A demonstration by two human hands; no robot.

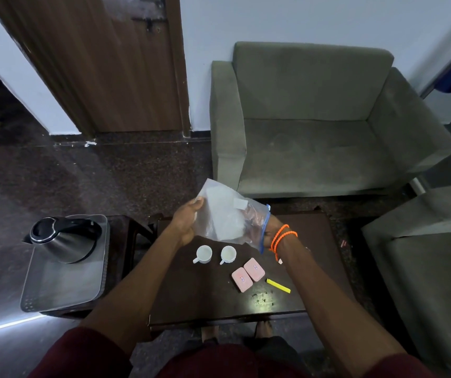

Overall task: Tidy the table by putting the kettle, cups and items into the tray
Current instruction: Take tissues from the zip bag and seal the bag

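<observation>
Two hands, left grip and right grip, hold the plastic bag; next it goes left to the tray.

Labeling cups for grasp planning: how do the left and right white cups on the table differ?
Left cup sits nearer the tray; right cup sits nearer the pink packets. The left cup's inside looks plain white; the right cup's looks faintly yellowish. Both are small, white, upright, with handles pointing lower-left.
</observation>
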